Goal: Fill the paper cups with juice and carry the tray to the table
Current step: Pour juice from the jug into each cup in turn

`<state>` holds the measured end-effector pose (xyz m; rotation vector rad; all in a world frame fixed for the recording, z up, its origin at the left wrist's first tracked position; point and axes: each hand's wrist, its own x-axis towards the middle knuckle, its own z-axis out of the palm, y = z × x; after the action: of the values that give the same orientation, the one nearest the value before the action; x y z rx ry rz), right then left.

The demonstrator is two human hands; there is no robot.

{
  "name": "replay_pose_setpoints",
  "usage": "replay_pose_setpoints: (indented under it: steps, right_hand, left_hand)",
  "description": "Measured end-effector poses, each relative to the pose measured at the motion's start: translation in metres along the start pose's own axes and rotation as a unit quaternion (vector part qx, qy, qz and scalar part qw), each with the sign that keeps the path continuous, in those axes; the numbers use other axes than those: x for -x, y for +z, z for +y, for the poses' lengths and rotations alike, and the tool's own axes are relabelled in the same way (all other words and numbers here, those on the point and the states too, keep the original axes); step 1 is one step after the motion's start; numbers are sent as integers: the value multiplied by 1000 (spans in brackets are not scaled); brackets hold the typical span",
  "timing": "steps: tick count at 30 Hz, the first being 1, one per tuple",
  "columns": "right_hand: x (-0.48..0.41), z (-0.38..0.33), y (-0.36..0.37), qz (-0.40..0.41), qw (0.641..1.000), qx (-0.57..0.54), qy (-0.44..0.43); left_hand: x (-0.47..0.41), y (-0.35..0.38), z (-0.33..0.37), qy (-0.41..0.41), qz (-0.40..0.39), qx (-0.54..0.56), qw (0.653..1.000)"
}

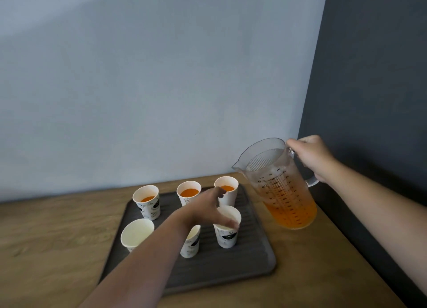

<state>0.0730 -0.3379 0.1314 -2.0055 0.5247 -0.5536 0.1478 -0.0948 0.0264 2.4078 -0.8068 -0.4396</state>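
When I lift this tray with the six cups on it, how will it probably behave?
The dark tray looks flat and rigid, so it should not sag. The three far paper cups, for example the middle one, hold juice, so that side is probably heavier and may dip. The tall, narrow empty cups, like the front left one, seem light and could tip or slide.

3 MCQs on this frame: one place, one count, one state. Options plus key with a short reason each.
1. Where do the paper cups stand?
A. on the tray
B. on the bare counter
C. on the floor

2. How many cups hold juice?
A. one
B. three
C. six

3. How is the jug held?
A. resting on the tray
B. lying on its side
C. lifted by its handle

Key:
1 A: all six stand on the tray.
2 B: the back-row cups show orange; the front right cup looks empty.
3 C: the right hand holds the jug beside the tray.
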Motion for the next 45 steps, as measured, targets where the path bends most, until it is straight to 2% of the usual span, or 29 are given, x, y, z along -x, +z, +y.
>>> replay_pose_setpoints:
  steps: [2, 5, 12, 14, 18, 24, 35, 45]
  right_hand:
    - [10, 6, -2, -4, 1000, 7, 0]
    - [21, 15, -5, -6, 1000, 12, 6]
    - [39, 30, -7, -10, 999, 39, 10]
    - [42, 33, -7, -15, 999, 51, 10]
    - [43, 29, -7, -29, 995, 90, -24]
    - [45, 16, -5, -59, 979, 177, -81]
    - [46, 3, 4, -76, 945, 278, -152]
    - [39, 3, 12, -77, 927, 327, -169]
  left_hand:
    - [5, 9, -1, -8, -11, -68, 998]
    - [5, 21, -3, -15, 20, -144, 989]
    - [5, 40, -3, -13, 82, -184, 979]
    - [4, 44, -1, -13, 95, -170, 981]
    - [7, 47, 3, 4, 118, -51, 992]
    - [18, 45, 8, -8, 151, 42, 988]
    - [26, 57, 11, -15, 130, 59, 990]
    - [22, 60, 10, -40, 116, 68, 990]
